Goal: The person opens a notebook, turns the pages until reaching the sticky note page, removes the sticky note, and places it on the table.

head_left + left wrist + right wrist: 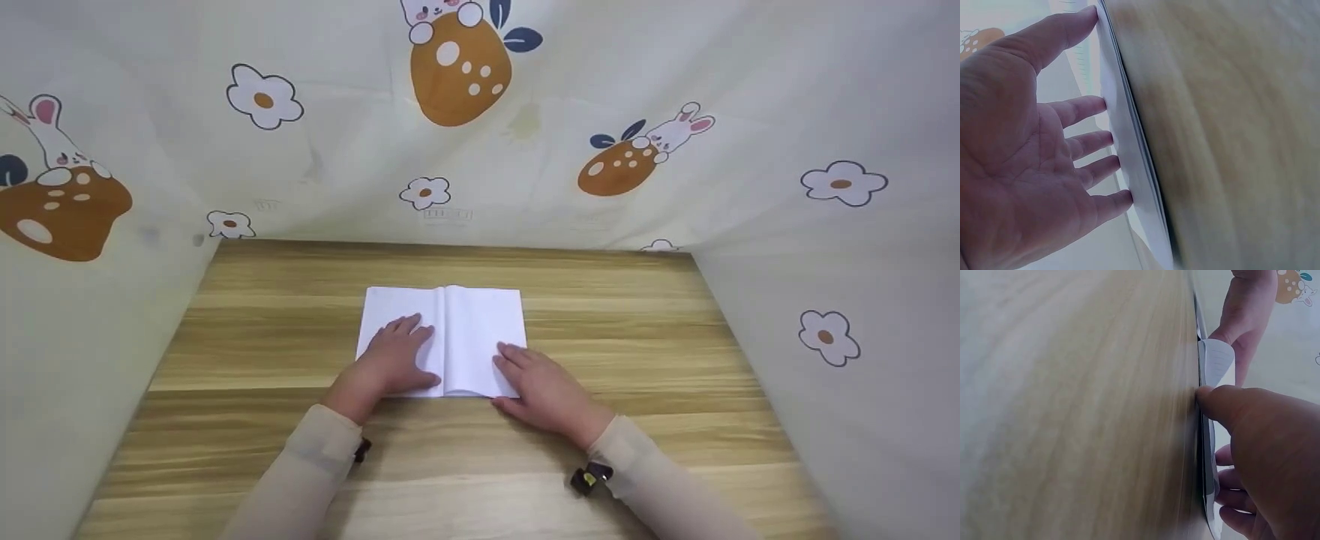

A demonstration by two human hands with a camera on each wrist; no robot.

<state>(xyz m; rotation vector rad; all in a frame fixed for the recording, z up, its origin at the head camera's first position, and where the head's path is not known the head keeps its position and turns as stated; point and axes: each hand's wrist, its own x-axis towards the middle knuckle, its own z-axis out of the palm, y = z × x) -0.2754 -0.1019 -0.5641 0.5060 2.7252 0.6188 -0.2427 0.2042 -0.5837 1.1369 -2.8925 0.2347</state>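
Note:
An open notebook (pixel 484 322) with white pages lies flat on the wooden table. Faint ruled lines show on a page (pixel 1217 360) in the right wrist view, where that page bows up near the middle. My left hand (pixel 394 360) rests on the left-hand page with spread fingers, its thumb near the central fold. In the left wrist view, the fingertips (pixel 1107 138) touch the paper and the palm stays raised. The right hand (pixel 551 390) lies over the lower right corner. Its fingers touch the right-hand page, while the thumb (pixel 1216 400) sits against the near edge.
The wood-grained table (pixel 645 315) extends around the notebook on all sides. Pale cloth walls (pixel 337 150) printed with rabbits and flowers enclose it at the back, left and right. A small black device (pixel 591 478) is worn at the right wrist.

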